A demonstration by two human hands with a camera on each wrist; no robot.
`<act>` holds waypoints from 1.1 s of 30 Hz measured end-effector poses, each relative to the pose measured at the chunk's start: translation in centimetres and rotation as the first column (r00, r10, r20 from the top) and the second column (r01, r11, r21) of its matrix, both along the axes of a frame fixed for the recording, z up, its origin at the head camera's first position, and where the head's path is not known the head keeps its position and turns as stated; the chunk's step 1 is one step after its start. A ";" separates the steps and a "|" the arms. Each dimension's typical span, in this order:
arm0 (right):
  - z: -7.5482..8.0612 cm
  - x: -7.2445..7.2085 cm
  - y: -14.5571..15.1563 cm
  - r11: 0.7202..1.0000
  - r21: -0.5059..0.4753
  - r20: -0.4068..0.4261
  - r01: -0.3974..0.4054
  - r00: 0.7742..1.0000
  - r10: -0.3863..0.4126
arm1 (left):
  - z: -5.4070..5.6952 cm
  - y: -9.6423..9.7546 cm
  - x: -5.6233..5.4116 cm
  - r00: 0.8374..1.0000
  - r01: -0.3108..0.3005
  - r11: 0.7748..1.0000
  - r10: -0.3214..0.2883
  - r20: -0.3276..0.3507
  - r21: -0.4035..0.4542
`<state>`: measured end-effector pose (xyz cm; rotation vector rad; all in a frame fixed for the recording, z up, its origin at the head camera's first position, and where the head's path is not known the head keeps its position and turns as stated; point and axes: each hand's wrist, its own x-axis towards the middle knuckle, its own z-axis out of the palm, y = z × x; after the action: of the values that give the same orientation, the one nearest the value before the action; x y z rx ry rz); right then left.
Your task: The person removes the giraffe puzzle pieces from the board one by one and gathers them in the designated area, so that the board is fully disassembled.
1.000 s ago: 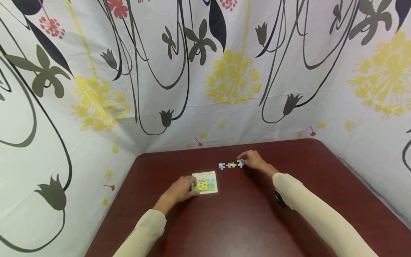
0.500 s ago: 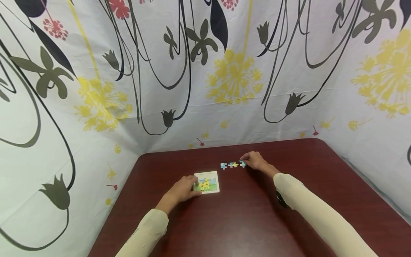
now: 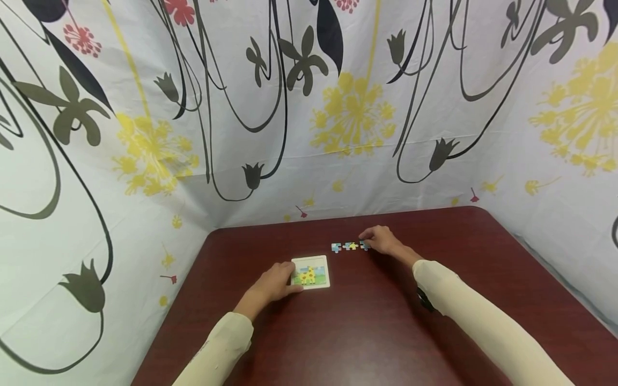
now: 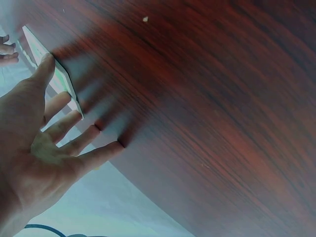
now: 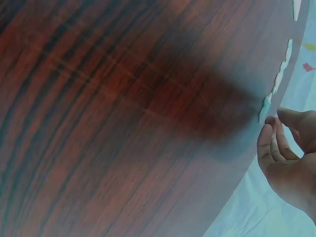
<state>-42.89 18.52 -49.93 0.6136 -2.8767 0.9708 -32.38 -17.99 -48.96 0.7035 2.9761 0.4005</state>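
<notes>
A white-framed puzzle tray [image 3: 315, 287] with a giraffe picture [image 3: 310, 275] lies flat on the table. My left hand [image 3: 276, 281] rests at its left side, thumb at the near edge. In the left wrist view the fingers [image 4: 64, 128] are spread and fairly straight, some reaching past the tray onto the table. Farther back, my right hand [image 3: 382, 239] pinches a blue puzzle piece [image 3: 364, 247] at the right end of a short row, fingertips partly covering it. Left of it lie a blue-and-yellow piece [image 3: 351, 246] and another light blue piece [image 3: 336, 247].
The dark red wooden table [image 3: 333, 332] has rounded far corners. A white floral cloth [image 3: 309, 182] hangs along its back and sides. In the right wrist view the puzzle row [image 5: 280, 76] lies near the table's edge.
My right fingertips have moved slightly farther over the right-hand piece, covering more of it. The left hand and tray stay together in place; the head view has shifted a little.
</notes>
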 end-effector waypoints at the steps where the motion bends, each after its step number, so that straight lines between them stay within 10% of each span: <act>1: 0.0 0.1 -0.2 1.000 -0.007 0.003 -0.007 1.000 0.007 | 0.0 0.0 0.0 1.000 -0.002 1.000 0.002 -0.001 -0.002; 33: 0.4 5.0 -11.5 0.942 -0.043 -0.088 -0.332 0.941 0.327 | -0.7 -0.5 -0.3 0.998 -0.048 0.999 0.047 -0.045 -0.003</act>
<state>-37.85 7.05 -49.58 1.1295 -2.7170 1.0318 -32.68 -18.53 -49.62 0.6510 3.0397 0.3868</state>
